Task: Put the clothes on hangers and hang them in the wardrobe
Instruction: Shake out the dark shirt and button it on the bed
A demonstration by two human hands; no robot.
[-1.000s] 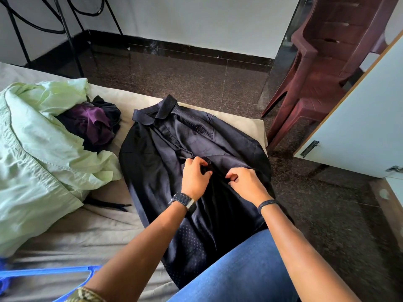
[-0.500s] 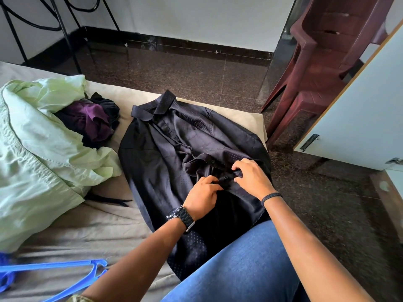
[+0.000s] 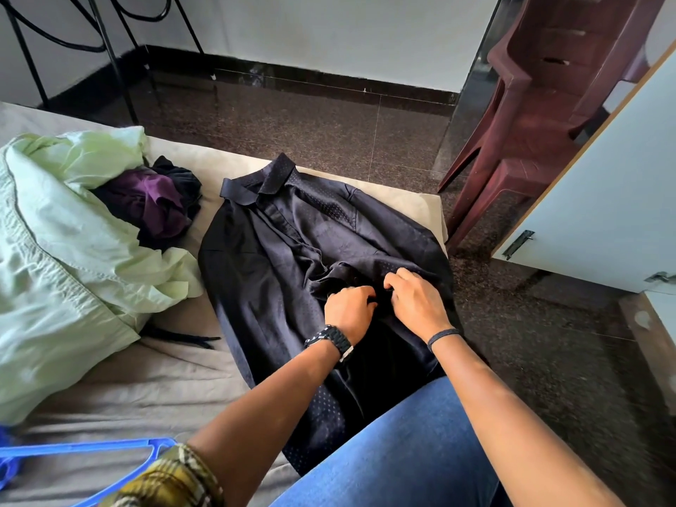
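A dark navy dotted shirt [image 3: 278, 258] lies flat on the beige bed [image 3: 153, 375], collar toward the far edge. My left hand [image 3: 349, 311] and my right hand [image 3: 415, 301] sit close together on its front placket, at mid-shirt. Both have curled fingers that pinch the fabric edges there. A blue plastic hanger [image 3: 80, 455] lies on the bed at the lower left, partly behind my left sleeve.
A light green garment [image 3: 62, 250] is heaped on the bed's left, with purple and black clothes [image 3: 153, 203] beside it. A maroon plastic chair [image 3: 548, 104] stands at the right. The white wardrobe door [image 3: 603, 199] hangs open at the far right. Dark stone floor lies beyond the bed.
Both hands have shifted down the shirt front from one second ago, and they stay pinched on the placket. The fabric above them has bunched slightly.
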